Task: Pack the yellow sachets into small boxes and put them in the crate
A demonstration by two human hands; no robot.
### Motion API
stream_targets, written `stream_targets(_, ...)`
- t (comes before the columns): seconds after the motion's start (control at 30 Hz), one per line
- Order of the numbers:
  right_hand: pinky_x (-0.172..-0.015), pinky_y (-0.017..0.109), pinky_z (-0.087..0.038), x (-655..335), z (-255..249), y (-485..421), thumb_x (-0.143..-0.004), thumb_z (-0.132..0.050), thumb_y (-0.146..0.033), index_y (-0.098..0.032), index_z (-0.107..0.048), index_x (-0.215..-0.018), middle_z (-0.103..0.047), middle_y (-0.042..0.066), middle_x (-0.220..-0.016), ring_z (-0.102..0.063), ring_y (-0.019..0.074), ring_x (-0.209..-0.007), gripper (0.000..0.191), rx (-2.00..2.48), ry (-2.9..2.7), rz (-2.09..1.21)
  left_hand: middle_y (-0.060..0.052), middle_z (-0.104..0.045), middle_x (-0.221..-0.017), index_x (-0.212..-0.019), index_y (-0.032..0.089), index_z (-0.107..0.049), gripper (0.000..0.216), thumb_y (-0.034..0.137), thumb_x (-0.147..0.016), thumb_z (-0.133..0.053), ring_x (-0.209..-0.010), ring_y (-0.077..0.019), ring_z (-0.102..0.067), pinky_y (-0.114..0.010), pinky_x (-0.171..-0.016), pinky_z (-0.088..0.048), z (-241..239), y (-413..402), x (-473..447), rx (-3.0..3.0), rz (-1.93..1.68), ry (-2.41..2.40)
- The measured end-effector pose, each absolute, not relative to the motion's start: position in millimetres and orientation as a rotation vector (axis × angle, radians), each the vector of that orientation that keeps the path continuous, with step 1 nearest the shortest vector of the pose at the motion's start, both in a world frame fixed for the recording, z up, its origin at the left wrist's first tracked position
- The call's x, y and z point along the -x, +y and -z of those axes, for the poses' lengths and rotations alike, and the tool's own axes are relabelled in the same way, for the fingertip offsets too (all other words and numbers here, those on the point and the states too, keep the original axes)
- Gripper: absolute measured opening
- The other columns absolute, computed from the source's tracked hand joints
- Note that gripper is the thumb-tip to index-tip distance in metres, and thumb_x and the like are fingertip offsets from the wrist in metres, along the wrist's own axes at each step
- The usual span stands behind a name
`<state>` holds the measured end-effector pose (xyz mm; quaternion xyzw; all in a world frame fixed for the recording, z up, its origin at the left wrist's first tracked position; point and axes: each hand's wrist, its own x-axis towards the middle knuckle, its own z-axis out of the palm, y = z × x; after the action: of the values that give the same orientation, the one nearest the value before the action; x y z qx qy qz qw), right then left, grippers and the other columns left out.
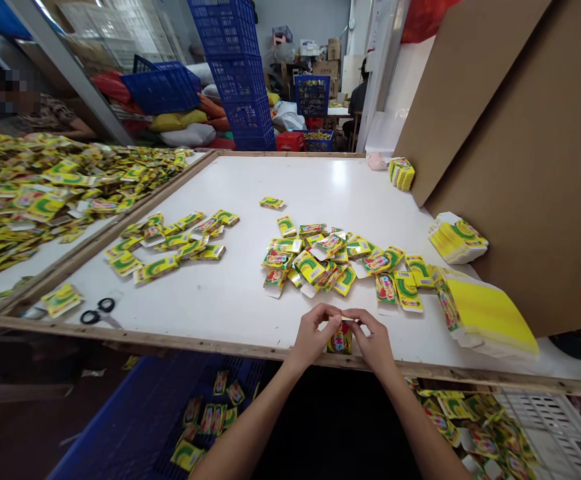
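At the table's front edge, both hands pinch the upper end of a small yellow, green and red printed box (pixel 340 340). My left hand (pixel 316 333) grips it from the left, with thumb and fingers closed. From the right, my right hand (pixel 373 339) has its thumb and fingertips closed on the same end. The box stands about upright; the fingers partly hide its top flap. Just beyond the hands lies a heap of similar boxes (pixel 310 265), some with white end flaps sticking out. A stack of flat yellow cartons (pixel 490 313) is to the right.
Left on the white table (pixel 240 300) are more boxes (pixel 170 247) and black-handled scissors (pixel 97 313). A large pile of packets (pixel 60 187) lies beyond the wooden edge, near another person. Cardboard sheets (pixel 530 167) lean at right. Below are a blue crate (pixel 130 407) and a white crate (pixel 545 417).
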<state>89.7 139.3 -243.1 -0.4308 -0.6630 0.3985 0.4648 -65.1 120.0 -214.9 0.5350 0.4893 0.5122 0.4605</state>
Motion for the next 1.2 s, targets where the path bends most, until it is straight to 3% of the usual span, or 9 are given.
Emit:
stream_targets(0.1,-0.073,0.034,-0.051,-92,236,137,-0.083,-0.058,-0.038,-0.023,-0.069,-0.092,-0.069,0.007,-0.097,-0.062,0.0228,-0.093,0.021,1.05,-1.645,-0.945,-0.007,-0.067,-0.091,-0.086,0.017,-0.067,0.017,0.032,-0.081,-0.06,-0.087,-0.0204,-0.061,-0.032,-0.081,-0.048,212,117,61,-1.329,-1.285,1.243)
stream_targets(0.3,-0.069,0.031,-0.048,-91,225,145,-0.086,-0.052,-0.042,-0.02,-0.067,-0.085,-0.07,0.005,-0.079,-0.06,0.0185,-0.07,0.027,1.185,-1.679,-0.952,-0.005,-0.066,-0.08,-0.082,0.017,-0.066,0.016,0.033,-0.078,-0.062,-0.075,-0.018,-0.059,-0.03,-0.073,-0.047,213,126,56,-1.272,-1.28,1.321)
stream_targets(0.47,-0.066,0.029,-0.047,-90,223,150,-0.087,-0.051,-0.042,-0.02,-0.064,-0.083,-0.068,0.003,-0.075,-0.06,0.0176,-0.068,0.026,1.186,-1.693,-0.954,-0.003,-0.066,-0.077,-0.081,0.018,-0.067,0.019,0.036,-0.078,-0.064,-0.071,-0.0162,-0.058,-0.028,-0.07,-0.046,216,129,58,-1.253,-1.299,1.316)
stream_targets(0.7,-0.074,0.033,-0.05,-90,239,136,-0.086,-0.053,-0.038,-0.022,-0.067,-0.095,-0.07,0.005,-0.09,-0.062,0.0195,-0.08,0.023,1.122,-1.666,-0.894,-0.006,-0.069,-0.086,-0.088,0.017,-0.071,0.022,0.034,-0.076,-0.067,-0.083,-0.0205,-0.062,-0.032,-0.079,-0.048,232,124,60,-1.207,-1.277,1.204)
stream_targets(0.8,-0.077,0.034,-0.05,-92,242,133,-0.087,-0.052,-0.037,-0.022,-0.067,-0.096,-0.069,0.006,-0.096,-0.062,0.0207,-0.087,0.023,1.105,-1.652,-0.89,-0.006,-0.069,-0.086,-0.087,0.018,-0.072,0.019,0.032,-0.077,-0.064,-0.084,-0.0209,-0.062,-0.032,-0.079,-0.048,218,118,68,-1.294,-1.266,1.267)
stream_targets(0.9,-0.077,0.035,-0.05,-98,244,132,-0.086,-0.052,-0.041,-0.022,-0.063,-0.109,-0.069,0.008,-0.101,-0.062,0.0206,-0.083,0.031,1.19,-1.566,-0.912,-0.005,-0.068,-0.083,-0.083,0.02,-0.071,0.018,0.032,-0.08,-0.058,-0.079,-0.0198,-0.06,-0.03,-0.075,-0.047,188,99,103,-1.403,-1.261,1.495)
stream_targets(1.07,-0.064,0.031,-0.05,-103,251,132,-0.086,-0.05,-0.048,-0.019,-0.067,-0.099,-0.07,0.009,-0.091,-0.063,0.0207,-0.075,0.036,1.31,-1.522,-0.978,-0.006,-0.067,-0.076,-0.073,0.02,-0.068,0.016,0.031,-0.075,-0.057,-0.077,-0.0241,-0.06,-0.035,-0.075,-0.045,151,53,204,-1.576,-0.533,1.937)
stream_targets(1.13,-0.061,0.029,-0.049,-100,253,134,-0.086,-0.05,-0.048,-0.019,-0.068,-0.096,-0.07,0.009,-0.093,-0.062,0.0206,-0.075,0.036,1.296,-1.589,-1.008,-0.009,-0.067,-0.088,-0.084,0.019,-0.068,0.019,0.03,-0.072,-0.059,-0.09,-0.0287,-0.059,-0.041,-0.084,-0.043,151,48,228,-1.623,-0.377,2.158)
stream_targets(1.2,-0.063,0.03,-0.049,-97,254,135,-0.086,-0.049,-0.047,-0.02,-0.068,-0.096,-0.069,0.008,-0.094,-0.061,0.0201,-0.074,0.034,1.28,-1.648,-1.007,-0.012,-0.064,-0.108,-0.106,0.018,-0.062,0.035,0.033,-0.075,-0.059,-0.105,-0.0305,-0.055,-0.044,-0.092,-0.04,159,61,232,-1.68,-0.466,2.236)
